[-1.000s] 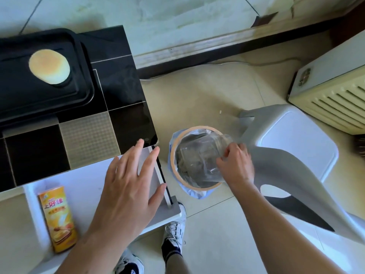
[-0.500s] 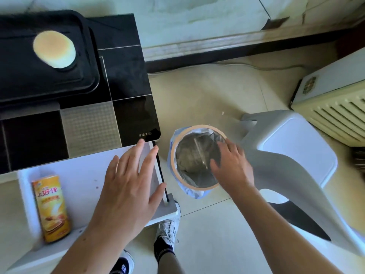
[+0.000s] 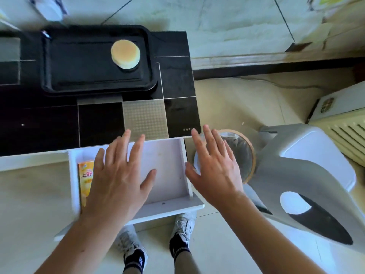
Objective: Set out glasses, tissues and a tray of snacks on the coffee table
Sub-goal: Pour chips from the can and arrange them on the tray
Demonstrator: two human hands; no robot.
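Note:
A black tray lies on the dark coffee table with one round pale cake in its right half. Below the table's edge a white drawer stands pulled out. A yellow snack box lies at its left, partly hidden by my left hand, which hovers over the drawer with fingers spread and empty. My right hand is open and empty too, fingers apart, at the drawer's right corner.
A small bin with a tan rim and a plastic liner stands on the floor right of the drawer. A grey plastic stool is beside it, a cream radiator at far right. My feet show below the drawer.
My right hand let go of a clear plastic wrapper into the bin and moved left toward the drawer. The view swung left; the left hand stays over the drawer.

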